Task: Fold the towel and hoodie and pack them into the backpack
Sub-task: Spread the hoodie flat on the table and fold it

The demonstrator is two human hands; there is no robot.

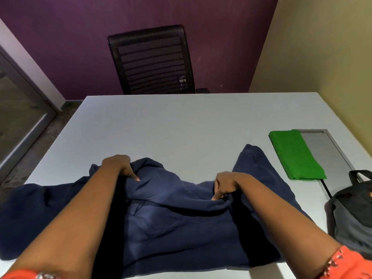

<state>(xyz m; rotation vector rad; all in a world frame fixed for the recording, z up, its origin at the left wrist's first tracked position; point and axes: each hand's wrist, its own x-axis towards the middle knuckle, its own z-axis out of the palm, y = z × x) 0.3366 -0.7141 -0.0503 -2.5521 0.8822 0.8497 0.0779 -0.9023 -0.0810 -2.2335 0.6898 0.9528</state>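
A navy blue hoodie [177, 222] lies spread on the near half of the white table [181, 121], its sleeves reaching out to the left and right. My left hand [118, 166] grips a bunched fold of its far edge on the left. My right hand [226, 185] pinches the fabric of the same edge further right. A green towel [296, 154], folded into a long flat strip, lies at the right of the table. A dark grey and black backpack [354, 216] sits at the table's right near corner, partly cut off by the frame.
A grey metal panel [326, 150] is set into the table beside and under the towel. A black mesh office chair [153, 61] stands behind the far edge. A purple wall lies beyond it, a yellow wall on the right, a glass door at left.
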